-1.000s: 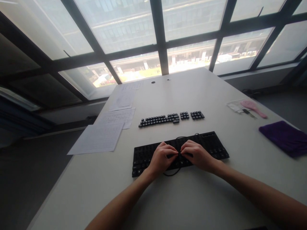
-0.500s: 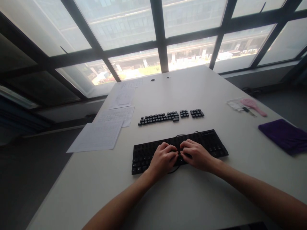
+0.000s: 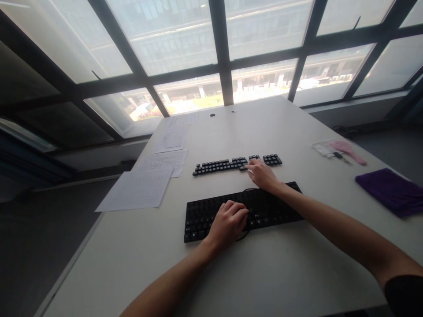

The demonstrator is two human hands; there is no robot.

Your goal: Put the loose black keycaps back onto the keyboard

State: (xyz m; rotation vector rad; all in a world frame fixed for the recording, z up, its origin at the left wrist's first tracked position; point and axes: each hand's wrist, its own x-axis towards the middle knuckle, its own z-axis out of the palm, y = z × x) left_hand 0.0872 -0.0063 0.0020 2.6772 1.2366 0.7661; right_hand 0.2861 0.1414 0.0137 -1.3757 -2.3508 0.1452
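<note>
A black keyboard (image 3: 201,213) lies slightly aslant on the white table, its cable looping out behind and in front. My left hand (image 3: 229,220) rests on the middle of it, fingers curled together; their tips are hidden, so whatever they hold does not show. Beyond the keyboard stand loose black keycaps (image 3: 218,165), laid out in rows and blocks. Stretched over the keyboard, my right hand (image 3: 261,174) has its thumb and forefinger closed at the right end of a wide keycap (image 3: 243,167) at the front of those rows. It covers part of the small middle block.
Printed paper sheets (image 3: 139,189) overlap along the left edge of the table. To the right lie a pink hairbrush (image 3: 346,150), a clear bag (image 3: 322,149) with a small dark item beside it, and a folded purple cloth (image 3: 390,189). Windows rise behind.
My right hand has left the middle of the keyboard and moved forward to the loose keycaps. My left hand has stayed on the keyboard. The view has tilted slightly.
</note>
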